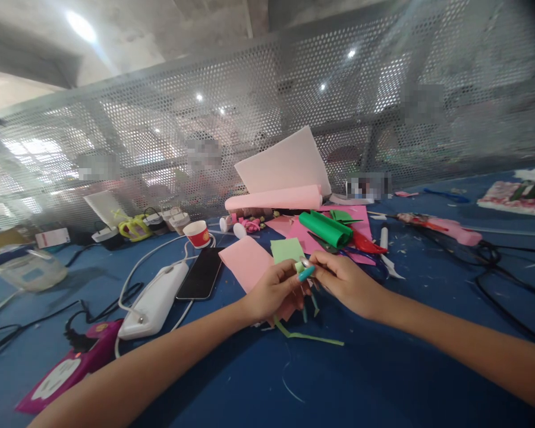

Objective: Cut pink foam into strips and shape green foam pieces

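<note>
My left hand [271, 289] is closed in a pinch on a small piece of light green paper [299, 267]. Thumb and fingers of my right hand [339, 276] are pressed together at that piece's right side; the fingertips partly cover it. Just behind the hands lies a light green paper square [288, 248], beside a folded pink sheet [243, 258]. Below my fingers a narrow light green paper strip [312, 339] rests on the blue table [249, 392], among small paper scraps.
A black phone [200, 273], a white power strip [154, 303] and a red paper cup [197, 233] stand left. Behind are a green paper roll [325, 229] and a pink roll [274, 198]. A pink glue gun [446, 229] with black cable lies right. A perforated screen [267, 107] closes the back.
</note>
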`<state>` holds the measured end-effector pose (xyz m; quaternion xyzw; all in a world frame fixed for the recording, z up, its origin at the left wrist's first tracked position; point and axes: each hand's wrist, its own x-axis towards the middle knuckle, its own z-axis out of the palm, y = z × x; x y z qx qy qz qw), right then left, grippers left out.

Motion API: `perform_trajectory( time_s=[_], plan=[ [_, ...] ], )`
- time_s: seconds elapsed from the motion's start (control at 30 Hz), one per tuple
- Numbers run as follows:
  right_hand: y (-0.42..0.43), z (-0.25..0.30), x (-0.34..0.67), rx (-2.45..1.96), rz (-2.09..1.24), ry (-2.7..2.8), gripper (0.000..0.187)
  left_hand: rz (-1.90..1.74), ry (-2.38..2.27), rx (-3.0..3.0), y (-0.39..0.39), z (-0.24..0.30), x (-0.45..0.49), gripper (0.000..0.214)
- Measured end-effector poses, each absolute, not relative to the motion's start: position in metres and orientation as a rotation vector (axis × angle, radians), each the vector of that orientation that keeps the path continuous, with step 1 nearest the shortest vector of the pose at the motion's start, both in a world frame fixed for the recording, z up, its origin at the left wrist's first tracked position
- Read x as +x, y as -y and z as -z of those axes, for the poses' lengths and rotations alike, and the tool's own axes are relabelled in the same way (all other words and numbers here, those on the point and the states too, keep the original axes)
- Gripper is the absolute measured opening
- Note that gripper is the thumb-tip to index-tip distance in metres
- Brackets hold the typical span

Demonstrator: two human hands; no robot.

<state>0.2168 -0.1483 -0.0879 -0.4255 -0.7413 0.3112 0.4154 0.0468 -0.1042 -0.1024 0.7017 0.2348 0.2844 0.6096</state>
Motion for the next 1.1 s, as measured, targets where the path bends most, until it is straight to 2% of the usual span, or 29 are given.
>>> perform_trajectory(
  time_s=[0.43,0.77,1.1],
  plan=[
    [0.153,0.086,0.214,-1.127,-0.679,1.849,0.024,-0.734,-0.547,1.241,0.120,0.096,0.055,0.033],
    [0.155,0.086,0.212,-1.142,-0.704,1.844,0.027,-0.728,-0.587,1.416,0.117,0.104,0.054,0.043],
    [0.156,0.087,0.214,-1.151,-0.653,1.889,0.022,-0.707,-0.495,1.461,0.115,0.103,0.054,0.028]
  ],
)
